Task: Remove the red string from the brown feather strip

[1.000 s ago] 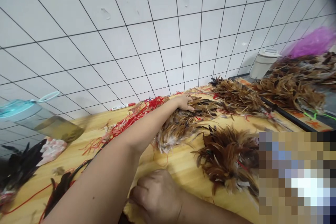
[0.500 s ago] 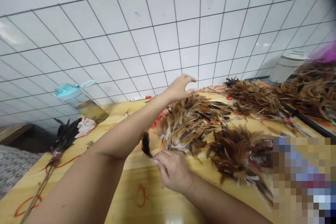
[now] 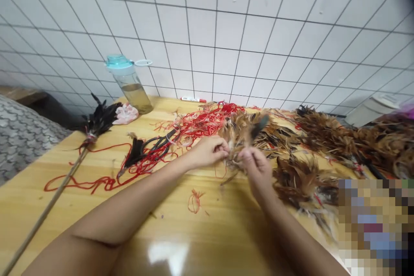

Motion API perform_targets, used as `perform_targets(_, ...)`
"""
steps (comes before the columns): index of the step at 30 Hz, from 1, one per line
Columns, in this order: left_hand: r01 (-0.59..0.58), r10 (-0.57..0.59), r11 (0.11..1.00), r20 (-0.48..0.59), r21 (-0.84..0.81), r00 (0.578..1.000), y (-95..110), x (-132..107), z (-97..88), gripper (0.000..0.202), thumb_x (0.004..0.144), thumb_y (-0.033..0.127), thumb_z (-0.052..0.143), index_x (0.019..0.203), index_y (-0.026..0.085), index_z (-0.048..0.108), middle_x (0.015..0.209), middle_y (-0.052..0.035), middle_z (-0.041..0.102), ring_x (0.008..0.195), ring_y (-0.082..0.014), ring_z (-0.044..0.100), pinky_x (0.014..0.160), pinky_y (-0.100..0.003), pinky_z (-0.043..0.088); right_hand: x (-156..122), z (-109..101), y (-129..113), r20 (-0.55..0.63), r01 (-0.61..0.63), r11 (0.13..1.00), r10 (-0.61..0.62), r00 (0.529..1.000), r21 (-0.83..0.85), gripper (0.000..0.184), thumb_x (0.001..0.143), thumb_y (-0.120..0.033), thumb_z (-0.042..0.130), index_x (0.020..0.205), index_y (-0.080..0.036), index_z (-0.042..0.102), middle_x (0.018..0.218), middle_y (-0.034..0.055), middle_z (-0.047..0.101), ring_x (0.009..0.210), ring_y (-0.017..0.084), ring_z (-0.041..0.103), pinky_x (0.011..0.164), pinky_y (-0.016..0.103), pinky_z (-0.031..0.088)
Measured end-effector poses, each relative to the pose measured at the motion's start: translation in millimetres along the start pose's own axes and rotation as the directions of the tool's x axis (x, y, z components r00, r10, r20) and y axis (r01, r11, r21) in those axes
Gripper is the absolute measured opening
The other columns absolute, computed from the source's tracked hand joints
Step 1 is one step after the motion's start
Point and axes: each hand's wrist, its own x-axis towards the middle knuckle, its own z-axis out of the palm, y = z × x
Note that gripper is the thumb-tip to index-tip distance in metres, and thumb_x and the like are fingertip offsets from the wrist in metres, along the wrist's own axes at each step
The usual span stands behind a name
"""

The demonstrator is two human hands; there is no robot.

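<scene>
My right hand [image 3: 257,168] pinches a dark-tipped feather [image 3: 259,126], which stands up above the fingers and is blurred. Close by on the left, my left hand [image 3: 211,151] has its fingertips pressed together at the edge of a pile of brown feathers [image 3: 274,138]; what lies between them is too small to make out. Both hands are just above the wooden table [image 3: 207,241], a small gap apart. A second brown feather bunch [image 3: 300,181] lies right of my right hand. Behind my left hand spreads a tangle of red string [image 3: 207,120].
At left lies a stick [image 3: 48,211] with a tuft of black feathers [image 3: 101,116]. Behind it are a crumpled pinkish wad [image 3: 126,113], a bottle [image 3: 132,90] and a marker [image 3: 193,99]. More feathers [image 3: 336,142] and a pale container [image 3: 371,108] stand right, against the tiled wall [image 3: 200,30].
My left hand has come back from its reach over the feather pile toward my right hand and closed. My right hand has risen, still with a dark feather. The view has shifted.
</scene>
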Motion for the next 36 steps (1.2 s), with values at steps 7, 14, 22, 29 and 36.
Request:
perform_targets(7,-0.249,0.242,0.913,0.063,0.323,0.968,10.0,-6.2,29.8,0.015,0.08,0.025,0.06,0.092,0.015,0.062,0.094,-0.0075,0.06,0.089,-0.0188,0.056,0.077,-0.028,0.045,4.8,-31.0,-27.3,-0.105,-0.244,0.961,0.258,0.96,0.128,0.024,0.086,-0.042,0.058,0.08,-0.02,0.058,0.05,-0.0071,0.04,0.045,0.006,0.033,0.043,0.019,0.025)
perform_targets(14,-0.234,0.241,0.911,0.022,0.338,0.97,-4.1,-3.8,31.9,0.014,0.086,0.02,0.048,0.084,0.016,0.062,0.087,-0.0064,0.058,0.085,-0.0173,0.055,0.076,-0.028,0.044,-0.4,-24.2,-3.4,-0.115,-0.347,0.935,0.353,0.929,0.068,0.032,0.081,-0.05,0.061,0.077,-0.018,0.059,0.045,-0.008,0.037,0.041,0.006,0.03,0.04,0.02,0.022)
perform_targets(22,-0.076,0.061,0.991,-0.133,-0.11,0.989,-3.7,3.2,8.3,0.006,0.08,0.018,0.055,0.078,0.015,0.059,0.074,-0.0002,0.057,0.067,-0.0097,0.052,0.064,-0.022,0.042,-1.6,-18.5,10.6,-0.222,-0.312,0.95,0.306,0.926,0.01,0.033,0.081,-0.05,0.06,0.078,-0.017,0.061,0.047,-0.0077,0.037,0.042,0.007,0.03,0.04,0.02,0.022)
perform_targets(29,-0.291,0.294,0.936,0.015,0.198,0.956,2.3,-4.9,30.4,0.012,0.081,0.026,0.059,0.086,0.015,0.061,0.084,-0.0055,0.058,0.082,-0.0164,0.053,0.074,-0.028,0.043,-12.8,-24.0,17.5,-0.241,-0.284,0.958,0.271,0.932,-0.023,0.031,0.084,-0.048,0.057,0.079,-0.017,0.061,0.048,-0.007,0.04,0.043,0.007,0.034,0.042,0.021,0.026)
perform_targets(36,-0.257,0.265,0.938,-0.004,0.234,0.964,-4.0,-2.0,31.7,0.012,0.086,0.019,0.048,0.085,0.016,0.059,0.084,-0.0047,0.058,0.081,-0.0152,0.053,0.074,-0.026,0.043,-19.2,-23.1,13.8,-0.198,-0.287,0.957,0.273,0.942,-0.046,0.028,0.087,-0.045,0.056,0.084,-0.018,0.061,0.053,-0.006,0.04,0.047,0.008,0.033,0.046,0.022,0.027)
